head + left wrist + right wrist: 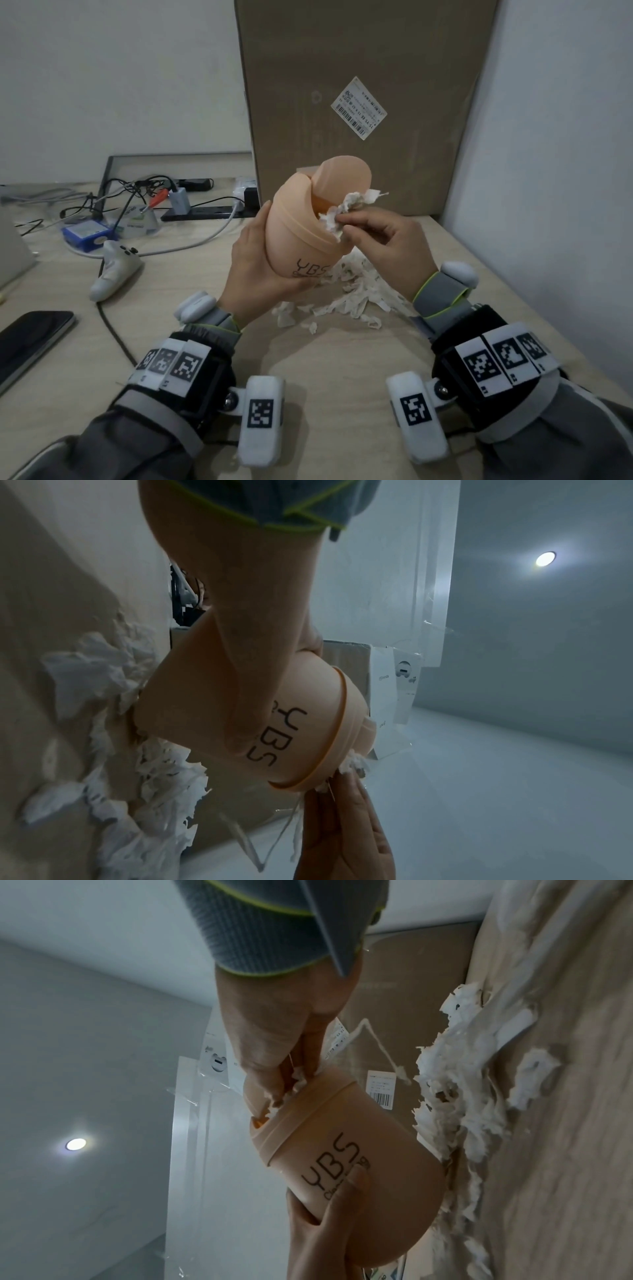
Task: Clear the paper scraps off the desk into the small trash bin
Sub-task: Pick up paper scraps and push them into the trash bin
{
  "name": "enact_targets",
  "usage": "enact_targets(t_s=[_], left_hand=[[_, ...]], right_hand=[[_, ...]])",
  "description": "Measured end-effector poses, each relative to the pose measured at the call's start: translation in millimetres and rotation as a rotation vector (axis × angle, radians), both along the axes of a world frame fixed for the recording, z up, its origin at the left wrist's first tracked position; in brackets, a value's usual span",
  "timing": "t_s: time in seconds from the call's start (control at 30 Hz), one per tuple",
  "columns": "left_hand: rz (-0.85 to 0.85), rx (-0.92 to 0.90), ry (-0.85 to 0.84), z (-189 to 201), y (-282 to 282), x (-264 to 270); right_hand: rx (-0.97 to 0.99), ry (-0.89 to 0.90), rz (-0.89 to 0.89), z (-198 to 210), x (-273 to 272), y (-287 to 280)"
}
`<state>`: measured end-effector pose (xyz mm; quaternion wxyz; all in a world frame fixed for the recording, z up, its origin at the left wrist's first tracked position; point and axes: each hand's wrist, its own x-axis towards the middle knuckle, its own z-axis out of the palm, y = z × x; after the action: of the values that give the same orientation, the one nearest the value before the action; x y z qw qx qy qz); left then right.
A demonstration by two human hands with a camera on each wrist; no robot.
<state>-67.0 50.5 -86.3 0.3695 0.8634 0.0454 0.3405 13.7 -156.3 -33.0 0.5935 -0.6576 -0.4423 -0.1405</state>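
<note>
My left hand (255, 263) grips a small peach trash bin (301, 236) marked YBS, lifted off the desk and tilted to the right, its swing lid (346, 174) tipped open. My right hand (383, 240) pinches a wad of white paper scraps (346, 209) at the bin's opening, partly inside it. In the right wrist view the fingers (294, 1053) push scraps into the bin (359, 1150). The left wrist view shows the bin (240, 710) in my grip. A heap of torn scraps (356, 294) lies on the desk under and behind the bin.
A tall cardboard box (359, 102) stands at the back. Cables, a blue box (87, 234) and a power strip (205, 212) crowd the left rear. A white controller (113, 270) and a phone (30, 339) lie left. A white wall (548, 171) borders the desk's right edge.
</note>
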Motion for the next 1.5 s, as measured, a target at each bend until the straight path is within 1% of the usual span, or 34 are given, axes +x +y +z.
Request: enact_targets(t_s=[0.1, 0.2, 0.27, 0.33, 0.47, 0.53, 0.63, 0.7, 0.8, 0.87, 0.93, 1.03, 1.1, 1.23, 1.3, 1.33, 1.43, 1.5], left_hand=[[-0.008, -0.017, 0.007, -0.5, -0.3, 0.0], [-0.007, -0.034, 0.018, -0.6, -1.4, -0.3], [-0.009, -0.055, 0.018, -0.7, -1.7, -0.4], [-0.019, -0.088, 0.012, -0.7, -1.9, -0.4], [-0.054, -0.153, -0.013, -0.4, -2.2, -2.0], [-0.063, -0.17, -0.017, 0.6, -3.3, -3.4], [-0.067, -0.183, -0.019, 2.0, -5.0, -4.5], [-0.076, -0.187, -0.025, 2.9, -5.6, -4.9], [-0.1, -0.196, -0.04, 4.0, -6.5, -6.3], [-0.103, -0.202, -0.036, 4.8, -7.6, -7.2], [-0.107, -0.207, -0.026, 5.5, -8.9, -7.6], [-0.105, -0.211, -0.018, 5.7, -9.4, -7.3], [-0.096, -0.217, -0.018, 5.1, -8.8, -7.4], [-0.081, -0.225, -0.012, 4.4, -8.3, -7.8], [-0.068, -0.205, -0.001, 3.6, -7.2, -6.8], [-0.061, -0.194, 0.003, 3.1, -6.2, -6.3], [-0.05, -0.172, 0.003, 2.5, -5.5, -5.1], [-0.033, -0.146, 0.012, 2.8, -6.1, -5.3]], right_hand=[[-0.142, -0.112, -0.031, -0.1, -1.6, 0.0], [-0.224, -0.2, -0.1, -2.0, 0.9, 1.6], [-0.204, -0.249, -0.13, -2.1, 2.2, 2.0], [-0.142, -0.277, -0.154, -1.8, 2.5, 1.7], [-0.04, -0.264, -0.199, -3.8, 2.4, 1.4], [0.007, -0.223, -0.213, -5.5, 5.2, 0.0], [0.026, -0.115, -0.256, -7.0, 9.6, -2.8], [0.003, 0.003, -0.269, -7.9, 12.1, -3.6], [-0.068, 0.222, -0.226, -9.5, 13.8, -2.9], [-0.089, 0.283, -0.225, -11.7, 15.3, -2.1], [-0.034, 0.35, -0.201, -10.5, 15.4, -2.0], [0.048, 0.365, -0.178, -8.7, 16.2, -3.4], [0.074, 0.345, -0.227, -9.2, 18.3, -5.8], [0.17, 0.386, -0.34, -9.7, 24.5, -10.1], [0.208, 0.348, -0.338, -7.9, 23.0, -10.6], [0.211, 0.302, -0.329, -6.1, 20.7, -10.6], [0.168, 0.128, -0.284, -1.7, 14.1, -8.8], [0.134, 0.056, -0.23, -1.1, 11.7, -6.7]])
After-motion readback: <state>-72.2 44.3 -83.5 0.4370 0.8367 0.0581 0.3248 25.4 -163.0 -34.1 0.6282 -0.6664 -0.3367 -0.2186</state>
